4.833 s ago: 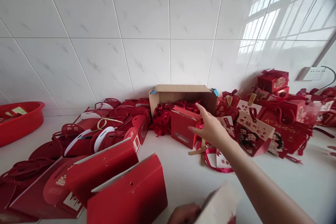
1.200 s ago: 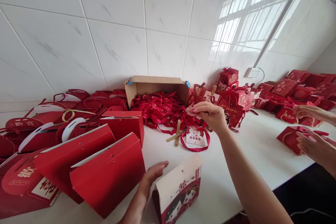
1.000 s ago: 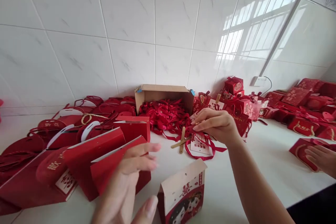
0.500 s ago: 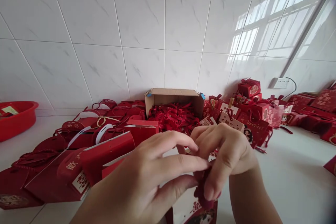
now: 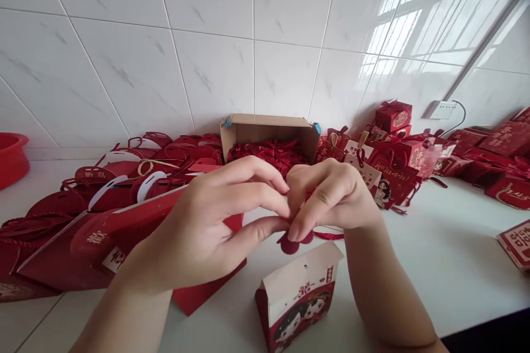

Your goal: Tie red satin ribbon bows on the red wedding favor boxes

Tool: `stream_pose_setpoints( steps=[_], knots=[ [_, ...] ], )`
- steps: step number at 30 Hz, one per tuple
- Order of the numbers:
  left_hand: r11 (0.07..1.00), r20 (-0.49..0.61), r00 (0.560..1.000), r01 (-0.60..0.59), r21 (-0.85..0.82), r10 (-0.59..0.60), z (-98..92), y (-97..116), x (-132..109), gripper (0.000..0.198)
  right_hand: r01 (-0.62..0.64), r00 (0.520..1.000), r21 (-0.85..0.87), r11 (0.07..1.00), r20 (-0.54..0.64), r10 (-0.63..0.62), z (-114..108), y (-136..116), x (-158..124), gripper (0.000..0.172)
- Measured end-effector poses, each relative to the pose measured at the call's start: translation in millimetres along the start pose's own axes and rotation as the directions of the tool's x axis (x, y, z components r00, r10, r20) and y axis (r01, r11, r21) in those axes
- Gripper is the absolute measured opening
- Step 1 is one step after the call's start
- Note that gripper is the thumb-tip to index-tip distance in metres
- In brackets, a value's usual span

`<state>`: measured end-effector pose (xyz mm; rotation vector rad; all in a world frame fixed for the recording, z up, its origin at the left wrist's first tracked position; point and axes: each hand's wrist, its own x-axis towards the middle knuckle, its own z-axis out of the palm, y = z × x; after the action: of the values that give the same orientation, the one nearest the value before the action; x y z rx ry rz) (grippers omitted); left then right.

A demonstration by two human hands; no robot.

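Note:
Both hands meet near the middle of the head view. My right hand (image 5: 327,198) pinches a dark red scalloped piece (image 5: 290,244) between thumb and fingers. The fingertips of my left hand (image 5: 232,220) are closed against the same spot; what they grip is hidden. Behind my right hand a red ribbon (image 5: 330,235) shows. Below the hands a white and red gift box (image 5: 300,298) with printed cartoon figures stands upright, untouched, with a small hole near its top.
An open cardboard box (image 5: 269,120) of red ribbons stands against the tiled wall. Red boxes (image 5: 95,248) crowd the left, finished gift boxes (image 5: 393,116) the right. A red basin (image 5: 12,160) sits far left, a socket (image 5: 439,110) on the right wall.
The view has tilted down and shifted slightly. Both hands have risen relative to the printed gift box, which now shows more fully below them. The scalloped piece is still between the fingers.

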<state>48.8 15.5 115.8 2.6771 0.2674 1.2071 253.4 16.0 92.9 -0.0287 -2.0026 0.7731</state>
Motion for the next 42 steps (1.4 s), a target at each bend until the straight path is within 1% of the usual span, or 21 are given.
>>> stream_pose_setpoints(
  steps=[5,8,10,13,15,17,18,19,21,23,24,26,28,30,32,34,36,37,38,40,42],
  knots=[
    [0.985,-0.137,0.987,-0.065,0.160,0.087,2.3,-0.6,0.6,0.011,0.046,0.997,-0.144,0.988,-0.051,-0.054,0.8,-3.8,0.5,0.010],
    [0.976,-0.218,0.972,-0.044,0.212,0.091,6.1,0.1,-0.7,0.013,0.079,0.985,-0.244,0.966,-0.129,-0.113,4.3,-7.0,2.1,0.009],
    [0.977,-0.269,0.959,-0.026,0.211,0.083,8.8,0.3,-1.2,0.014,0.076,0.977,-0.281,0.957,-0.169,-0.127,6.1,-9.6,3.2,0.008],
    [0.989,-0.272,0.962,0.016,0.145,0.025,12.0,0.4,-0.2,0.011,0.067,0.986,-0.311,0.948,-0.122,-0.110,3.4,-15.0,3.3,0.010],
    [0.992,-0.255,0.963,0.106,0.071,-0.085,13.1,1.5,0.5,0.012,0.071,0.991,-0.321,0.944,-0.084,-0.103,-3.6,-19.0,0.5,0.011],
    [0.972,-0.213,0.951,0.232,0.020,-0.223,14.1,4.9,-0.5,0.020,0.070,0.986,-0.338,0.939,-0.121,-0.116,-13.9,-22.2,-5.1,0.010],
    [0.958,-0.164,0.947,0.285,0.024,-0.278,15.0,7.6,-1.9,0.025,0.062,0.977,-0.356,0.933,-0.171,-0.130,-19.6,-23.2,-8.7,0.009],
    [0.946,-0.084,0.945,0.321,0.051,-0.316,16.5,10.8,-4.1,0.030,0.051,0.962,-0.380,0.924,-0.231,-0.148,-25.3,-23.8,-12.4,0.009],
    [0.929,0.121,0.927,0.337,0.150,-0.356,21.9,18.3,-10.2,0.045,0.030,0.917,-0.439,0.898,-0.346,-0.200,-35.0,-24.3,-19.3,0.010],
    [0.920,0.305,0.874,0.318,0.230,-0.379,30.4,25.0,-17.1,0.063,0.024,0.875,-0.497,0.867,-0.409,-0.259,-41.2,-24.5,-23.7,0.012],
    [0.917,0.374,0.843,0.309,0.251,-0.386,35.4,27.2,-20.0,0.068,0.030,0.865,-0.522,0.853,-0.414,-0.283,-42.6,-24.7,-24.8,0.013],
    [0.918,0.461,0.798,0.290,0.270,-0.388,45.5,27.9,-23.4,0.070,0.038,0.865,-0.553,0.832,-0.399,-0.305,-42.6,-25.6,-25.0,0.015],
    [0.926,0.508,0.777,0.268,0.268,-0.372,53.9,23.5,-21.9,0.075,0.029,0.876,-0.560,0.828,-0.385,-0.291,-40.1,-26.7,-23.9,0.017],
    [0.943,0.524,0.786,0.236,0.237,-0.328,60.8,14.5,-16.1,0.079,0.014,0.884,-0.550,0.835,-0.382,-0.267,-37.2,-27.6,-22.6,0.019],
    [0.970,0.522,0.821,0.159,0.182,-0.233,67.1,2.9,-8.4,0.070,0.009,0.890,-0.533,0.846,-0.381,-0.249,-35.4,-27.9,-21.6,0.018],
    [0.983,0.480,0.866,0.063,0.171,-0.139,73.3,-9.1,-1.9,0.052,0.023,0.892,-0.513,0.858,-0.377,-0.250,-35.3,-27.6,-20.9,0.016],
    [0.974,0.442,0.887,0.030,0.225,-0.130,78.2,-19.2,1.1,0.041,0.051,0.894,-0.502,0.863,-0.363,-0.264,-36.5,-27.5,-20.6,0.017],
    [0.970,0.451,0.879,0.049,0.239,-0.156,79.4,-22.9,1.1,0.040,0.067,0.895,-0.503,0.862,-0.351,-0.274,-37.4,-27.8,-20.7,0.018],
    [0.969,0.483,0.854,0.089,0.229,-0.192,79.4,-25.6,0.1,0.041,0.076,0.900,-0.506,0.859,-0.336,-0.278,-38.2,-28.6,-21.0,0.019],
    [0.969,0.581,0.775,0.199,0.147,-0.247,76.1,-27.7,-3.7,0.053,0.076,0.917,-0.515,0.854,-0.301,-0.263,-39.3,-31.7,-22.3,0.020],
    [0.951,0.651,0.713,0.304,0.050,-0.262,69.3,-25.5,-7.6,0.065,0.045,0.946,-0.510,0.859,-0.255,-0.201,-39.4,-36.8,-24.6,0.018]
  ],
)
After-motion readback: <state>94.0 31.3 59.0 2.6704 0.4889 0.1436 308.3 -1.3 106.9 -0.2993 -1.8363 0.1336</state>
